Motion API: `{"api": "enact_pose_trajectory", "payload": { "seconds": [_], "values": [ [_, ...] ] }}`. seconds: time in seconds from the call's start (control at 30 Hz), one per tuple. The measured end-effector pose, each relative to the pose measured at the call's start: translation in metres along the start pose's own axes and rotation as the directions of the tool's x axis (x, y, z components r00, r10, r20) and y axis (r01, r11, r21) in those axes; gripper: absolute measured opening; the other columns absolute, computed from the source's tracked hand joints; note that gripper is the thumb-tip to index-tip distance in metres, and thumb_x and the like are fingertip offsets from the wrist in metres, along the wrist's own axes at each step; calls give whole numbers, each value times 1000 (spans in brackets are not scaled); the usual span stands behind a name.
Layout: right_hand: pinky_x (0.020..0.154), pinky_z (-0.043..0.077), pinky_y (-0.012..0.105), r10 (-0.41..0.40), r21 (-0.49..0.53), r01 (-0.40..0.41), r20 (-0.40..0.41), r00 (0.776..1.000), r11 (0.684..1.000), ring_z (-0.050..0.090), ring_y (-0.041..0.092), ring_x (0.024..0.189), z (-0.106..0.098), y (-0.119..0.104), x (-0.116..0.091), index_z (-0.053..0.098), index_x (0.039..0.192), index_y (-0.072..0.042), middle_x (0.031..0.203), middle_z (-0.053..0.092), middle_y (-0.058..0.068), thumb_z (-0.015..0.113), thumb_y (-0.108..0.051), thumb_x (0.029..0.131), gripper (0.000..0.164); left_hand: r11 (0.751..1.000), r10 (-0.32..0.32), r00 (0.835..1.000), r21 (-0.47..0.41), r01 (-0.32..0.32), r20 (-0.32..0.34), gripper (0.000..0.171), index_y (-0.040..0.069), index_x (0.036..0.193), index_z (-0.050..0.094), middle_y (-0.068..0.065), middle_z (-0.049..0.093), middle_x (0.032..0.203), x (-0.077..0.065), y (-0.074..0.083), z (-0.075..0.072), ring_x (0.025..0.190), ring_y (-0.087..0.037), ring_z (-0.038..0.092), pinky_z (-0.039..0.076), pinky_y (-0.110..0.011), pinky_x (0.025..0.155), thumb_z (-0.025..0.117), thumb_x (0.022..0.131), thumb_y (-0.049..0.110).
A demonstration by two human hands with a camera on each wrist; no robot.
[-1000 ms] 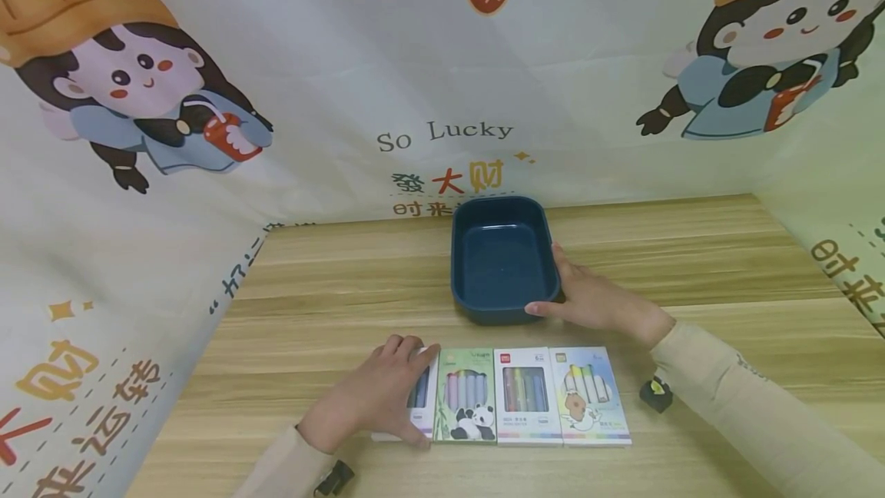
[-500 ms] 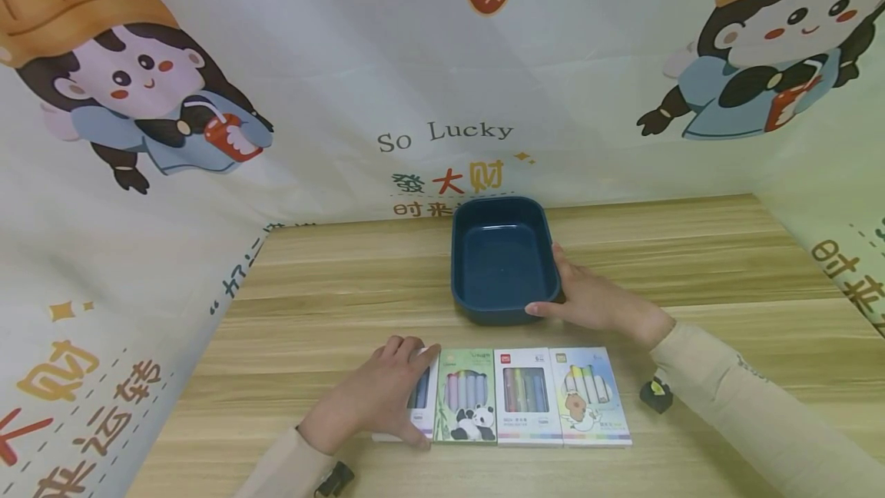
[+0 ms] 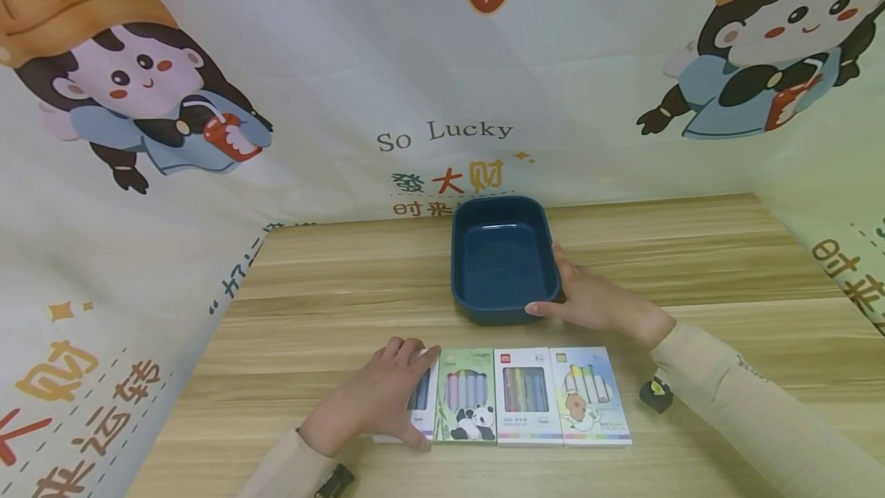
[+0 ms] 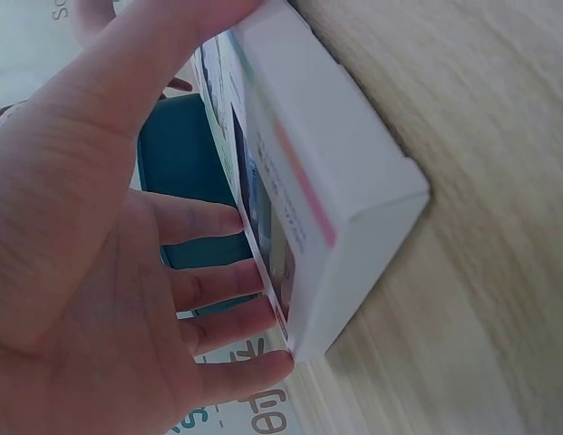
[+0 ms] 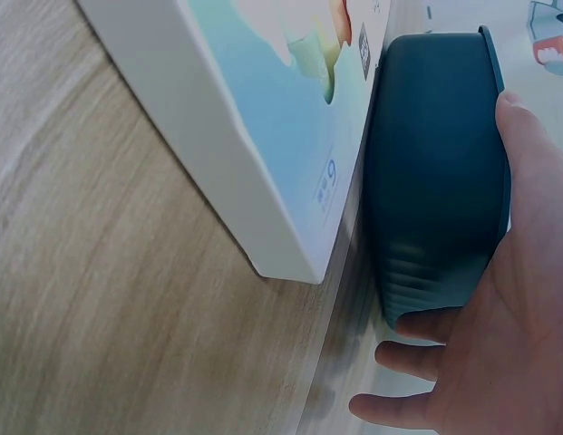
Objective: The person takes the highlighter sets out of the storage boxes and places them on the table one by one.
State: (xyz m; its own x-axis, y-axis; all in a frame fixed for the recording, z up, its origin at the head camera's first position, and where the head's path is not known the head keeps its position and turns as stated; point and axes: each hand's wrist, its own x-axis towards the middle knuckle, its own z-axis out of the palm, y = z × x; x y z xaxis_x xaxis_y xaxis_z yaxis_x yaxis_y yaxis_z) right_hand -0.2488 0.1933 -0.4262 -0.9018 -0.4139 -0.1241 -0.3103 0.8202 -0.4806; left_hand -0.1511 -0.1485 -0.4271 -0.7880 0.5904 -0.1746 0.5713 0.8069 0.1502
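Observation:
Four boxes would be too exact to hide: several flat boxes of coloured pens lie side by side in a row in the head view. My left hand [image 3: 376, 394] spans the leftmost white box [image 3: 423, 400], thumb at its near edge and fingertips at its far edge; the hand covers much of it. Right of it lie a green panda box [image 3: 465, 396], a white windowed box [image 3: 529, 430] and a pale blue box [image 3: 608, 421]. Behind the row stands a dark blue plastic bin [image 3: 503, 312]. My right hand [image 3: 598, 298] holds its front right corner, thumb on the rim, fingers along the side.
The wood-patterned table [image 3: 325, 275] carries the boxes and bin. A printed cloth [image 3: 346, 60] hangs behind and at both sides, close behind the bin. Black wrist cameras sit under both sleeves; the right one [image 3: 656, 395] is beside the pale blue box.

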Motion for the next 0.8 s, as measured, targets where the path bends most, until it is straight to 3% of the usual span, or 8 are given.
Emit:
{"api": "enact_pose_trajectory", "payload": {
  "seconds": [0.57,0.8],
  "values": [
    [112,39,58,-4,-3,4,-2,1000,1000,40,45,141,-1,-1,-1,-14,156,-3,162,18,27,50,-80,83,124,1000,-9,1000,25,9,-8,124,5,150,37,-16,47,143,0,0,3,128,-32,43,40,-51,112,89,52,62],
    [113,38,58,-19,7,19,-5,1000,1000,36,45,144,-1,-1,-1,-14,156,-3,162,17,27,51,-78,84,124,1000,-19,1000,8,19,4,127,5,151,36,-17,45,146,0,0,2,133,-34,41,38,-52,114,89,52,63]
  ]
}}
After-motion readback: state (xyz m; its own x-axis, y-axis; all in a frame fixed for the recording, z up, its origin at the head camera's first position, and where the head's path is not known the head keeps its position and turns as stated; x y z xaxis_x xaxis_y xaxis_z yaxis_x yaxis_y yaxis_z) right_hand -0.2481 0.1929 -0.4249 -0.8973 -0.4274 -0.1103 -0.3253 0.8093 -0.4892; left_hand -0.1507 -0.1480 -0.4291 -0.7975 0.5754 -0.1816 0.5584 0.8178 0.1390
